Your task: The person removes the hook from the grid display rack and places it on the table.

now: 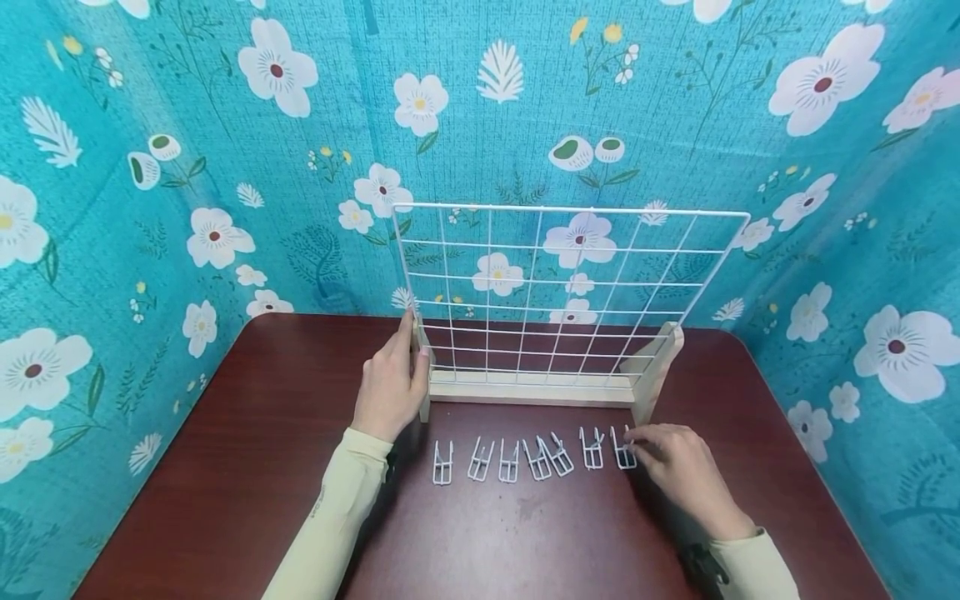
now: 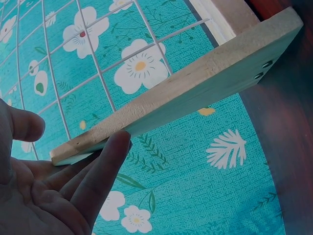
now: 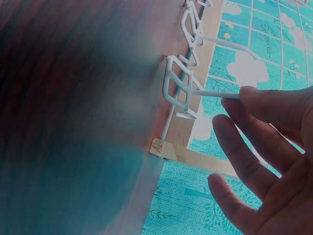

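Observation:
A white wire grid stands upright in a pale wooden stand. My left hand is at the stand's left side post, its straight fingers against the wood and the thumb apart from them. At the right end of a row of white wire hooks, my right hand pinches one prong of the last wire hook between thumb and forefinger. That hook's square frame is low by the tabletop, and the other fingers are spread away from it. Several similar hooks lie left of it.
The dark red-brown table bears the stand and the hooks. Behind and at both sides hangs a teal floral cloth. The stand's right side post rises just beyond my right hand.

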`<state>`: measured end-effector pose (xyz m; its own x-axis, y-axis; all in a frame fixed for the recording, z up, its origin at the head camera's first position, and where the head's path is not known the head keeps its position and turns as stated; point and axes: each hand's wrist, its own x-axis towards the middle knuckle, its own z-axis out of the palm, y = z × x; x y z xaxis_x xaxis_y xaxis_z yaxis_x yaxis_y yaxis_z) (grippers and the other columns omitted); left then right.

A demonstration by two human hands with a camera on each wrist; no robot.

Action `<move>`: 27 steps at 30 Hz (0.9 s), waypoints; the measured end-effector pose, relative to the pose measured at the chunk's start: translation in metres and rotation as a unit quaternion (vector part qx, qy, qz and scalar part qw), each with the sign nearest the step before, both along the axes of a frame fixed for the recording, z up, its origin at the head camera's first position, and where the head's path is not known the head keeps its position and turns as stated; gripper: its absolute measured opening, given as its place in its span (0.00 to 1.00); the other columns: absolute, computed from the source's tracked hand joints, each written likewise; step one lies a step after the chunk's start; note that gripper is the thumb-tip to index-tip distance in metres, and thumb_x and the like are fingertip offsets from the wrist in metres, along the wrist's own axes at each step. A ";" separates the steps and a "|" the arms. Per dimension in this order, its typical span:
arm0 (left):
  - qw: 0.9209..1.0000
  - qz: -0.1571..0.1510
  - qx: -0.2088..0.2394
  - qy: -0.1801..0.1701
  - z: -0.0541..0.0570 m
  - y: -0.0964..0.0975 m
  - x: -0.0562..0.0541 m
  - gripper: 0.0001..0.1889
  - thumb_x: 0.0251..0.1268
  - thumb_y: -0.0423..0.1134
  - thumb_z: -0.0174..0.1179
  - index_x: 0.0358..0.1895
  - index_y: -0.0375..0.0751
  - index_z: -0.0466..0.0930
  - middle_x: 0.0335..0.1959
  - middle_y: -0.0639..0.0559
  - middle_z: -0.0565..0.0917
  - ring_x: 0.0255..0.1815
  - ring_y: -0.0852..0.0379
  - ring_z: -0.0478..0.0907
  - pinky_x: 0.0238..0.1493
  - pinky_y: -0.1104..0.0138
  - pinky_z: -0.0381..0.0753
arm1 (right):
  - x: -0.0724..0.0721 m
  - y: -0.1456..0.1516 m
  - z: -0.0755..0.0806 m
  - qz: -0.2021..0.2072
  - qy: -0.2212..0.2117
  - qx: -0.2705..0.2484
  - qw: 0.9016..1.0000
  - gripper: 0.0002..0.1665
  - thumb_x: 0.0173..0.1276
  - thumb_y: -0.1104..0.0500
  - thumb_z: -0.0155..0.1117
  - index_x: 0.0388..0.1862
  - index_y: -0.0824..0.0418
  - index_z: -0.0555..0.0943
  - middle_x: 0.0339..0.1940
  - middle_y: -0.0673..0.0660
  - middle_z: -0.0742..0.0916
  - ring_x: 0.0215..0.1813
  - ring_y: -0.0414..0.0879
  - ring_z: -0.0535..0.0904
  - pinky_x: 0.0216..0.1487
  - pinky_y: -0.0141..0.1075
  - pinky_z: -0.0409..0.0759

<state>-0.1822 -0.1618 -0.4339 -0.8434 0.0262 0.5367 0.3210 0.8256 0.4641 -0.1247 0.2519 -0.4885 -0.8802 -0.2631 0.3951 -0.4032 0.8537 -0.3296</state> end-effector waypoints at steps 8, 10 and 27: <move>1.000 0.000 0.002 -0.001 -0.001 0.000 0.001 0.32 0.78 0.41 0.55 0.80 0.35 0.63 0.61 0.35 0.85 0.53 0.36 0.88 0.52 0.44 0.87 | -0.001 0.003 0.000 -0.005 -0.004 0.005 1.000 0.12 0.55 0.70 0.78 0.38 0.59 0.92 0.35 0.54 0.93 0.38 0.52 0.90 0.41 0.53 0.85; 1.000 0.001 0.003 -0.001 0.000 0.000 0.002 0.32 0.79 0.42 0.54 0.80 0.35 0.62 0.61 0.35 0.85 0.53 0.36 0.88 0.52 0.44 0.87 | -0.002 0.003 0.000 -0.008 -0.011 0.006 1.000 0.12 0.56 0.69 0.78 0.39 0.59 0.92 0.35 0.54 0.93 0.38 0.52 0.90 0.41 0.53 0.85; 1.000 -0.011 -0.003 -0.016 0.003 -0.006 0.001 0.32 0.80 0.43 0.54 0.82 0.42 0.60 0.56 0.37 0.87 0.52 0.37 0.88 0.51 0.43 0.87 | -0.003 0.004 -0.003 -0.007 -0.018 -0.005 1.000 0.16 0.60 0.64 0.77 0.48 0.59 0.91 0.42 0.57 0.94 0.44 0.55 0.92 0.46 0.56 0.85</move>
<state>-0.1810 -0.1683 -0.4313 -0.8589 0.0484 0.5099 0.3248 0.8213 0.4691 -0.1276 0.2559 -0.4916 -0.8974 -0.2474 0.3654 -0.3795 0.8552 -0.3530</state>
